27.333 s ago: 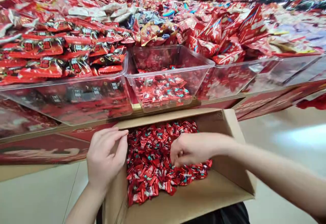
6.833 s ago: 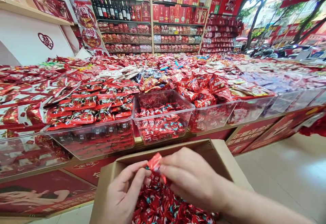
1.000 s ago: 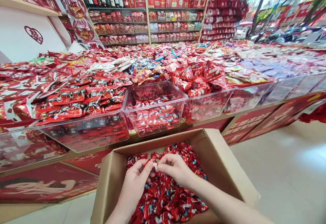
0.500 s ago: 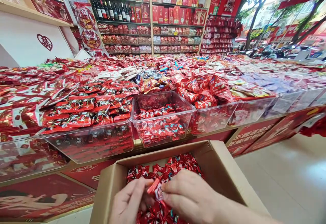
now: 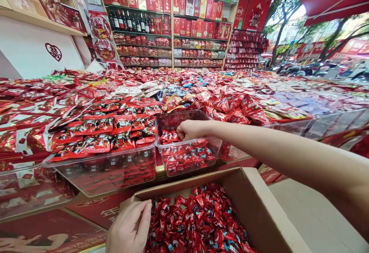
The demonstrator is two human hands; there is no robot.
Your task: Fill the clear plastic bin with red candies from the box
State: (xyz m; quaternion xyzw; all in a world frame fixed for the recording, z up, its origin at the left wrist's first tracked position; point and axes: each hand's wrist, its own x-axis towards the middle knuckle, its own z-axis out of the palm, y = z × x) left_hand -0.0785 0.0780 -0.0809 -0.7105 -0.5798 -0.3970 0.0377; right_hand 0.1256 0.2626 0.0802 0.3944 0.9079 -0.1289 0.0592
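My right hand (image 5: 189, 129) reaches forward over a clear plastic bin (image 5: 216, 147) half full of small red wrapped candies (image 5: 187, 157). Its fingers are curled downward and closed; what they hold is hidden. My left hand (image 5: 129, 228) rests at the left inner edge of an open cardboard box (image 5: 259, 210), fingers bent against the pile of red foil candies (image 5: 201, 222) inside it. Whether the left hand holds a candy is hidden.
Another clear bin (image 5: 109, 168) with larger red packets stands to the left, more bins (image 5: 331, 120) to the right. A wide display of red sweets (image 5: 201, 88) stretches behind. Shelves of bottles and red boxes (image 5: 170, 26) line the back wall. Tiled floor (image 5: 314, 218) lies at the right.
Both hands were pinching one red candy over the box. Now my right hand has stretched out to the clear bin, and my left hand has dropped to the box's left edge.
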